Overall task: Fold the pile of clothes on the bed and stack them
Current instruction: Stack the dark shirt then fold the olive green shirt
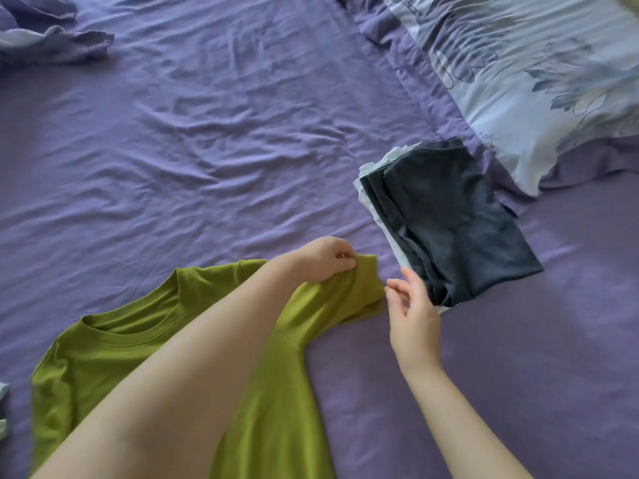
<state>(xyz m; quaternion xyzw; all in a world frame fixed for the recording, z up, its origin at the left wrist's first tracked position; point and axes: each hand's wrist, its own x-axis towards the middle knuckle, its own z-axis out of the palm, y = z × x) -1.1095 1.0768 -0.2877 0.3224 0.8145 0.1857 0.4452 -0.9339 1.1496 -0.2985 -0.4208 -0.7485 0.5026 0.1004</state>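
A green T-shirt lies spread on the purple bed sheet, neck towards the far side. My left hand reaches across it and pinches the end of its right sleeve. My right hand hovers just right of that sleeve's edge, fingers loosely spread, its fingertips close to the cloth. To the right sits a stack of folded clothes, dark grey on top with a white piece beneath.
A floral pillow lies at the far right, behind the stack. Crumpled purple and pale cloth sits at the far left corner. A bit of pale fabric shows at the left edge.
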